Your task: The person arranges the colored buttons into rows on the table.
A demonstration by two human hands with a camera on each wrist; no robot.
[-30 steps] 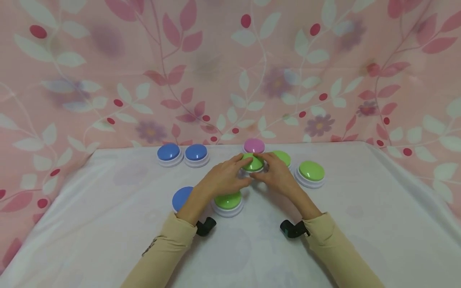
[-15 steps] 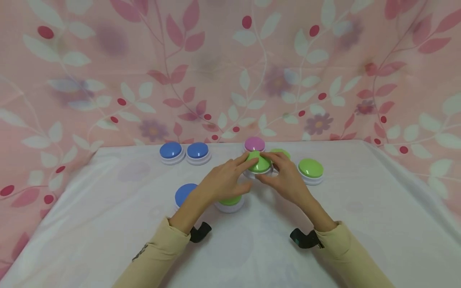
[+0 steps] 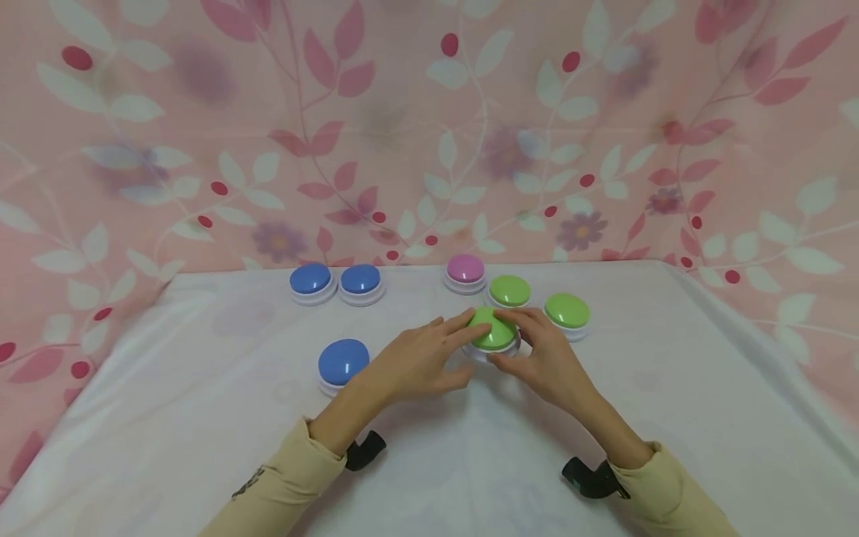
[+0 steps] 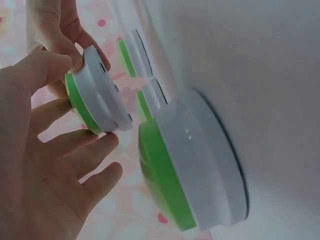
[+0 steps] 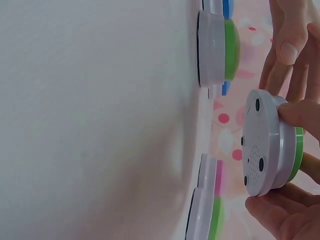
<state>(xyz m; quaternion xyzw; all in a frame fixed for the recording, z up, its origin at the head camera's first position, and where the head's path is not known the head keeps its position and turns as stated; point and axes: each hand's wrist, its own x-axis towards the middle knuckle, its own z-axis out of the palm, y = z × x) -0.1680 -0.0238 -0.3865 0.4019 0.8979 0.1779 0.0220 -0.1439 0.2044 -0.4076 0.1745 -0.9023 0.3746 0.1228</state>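
Green domes on white bases mark the held push button (image 3: 493, 333), the large push button (image 4: 192, 165) of the left wrist view, the right-hand push button (image 3: 567, 310) and its green neighbour (image 3: 510, 291). The held base is white beneath, patterned with black round feet and fine dark perforations. Blue domes, likewise on white: the far-left button (image 3: 311, 280), the adjacent button (image 3: 361, 280), the near-left button (image 3: 344, 363). Orchid pink on white: the rear button (image 3: 465, 269). Cloth (image 3: 429, 477): white, faintly blotched grey-lilac. Backdrop (image 3: 403, 67): pale pink, printed with white and rose leaves, crimson spots, purple flowers. Sleeves (image 3: 282, 477): beige, the left bearing a dark mark.
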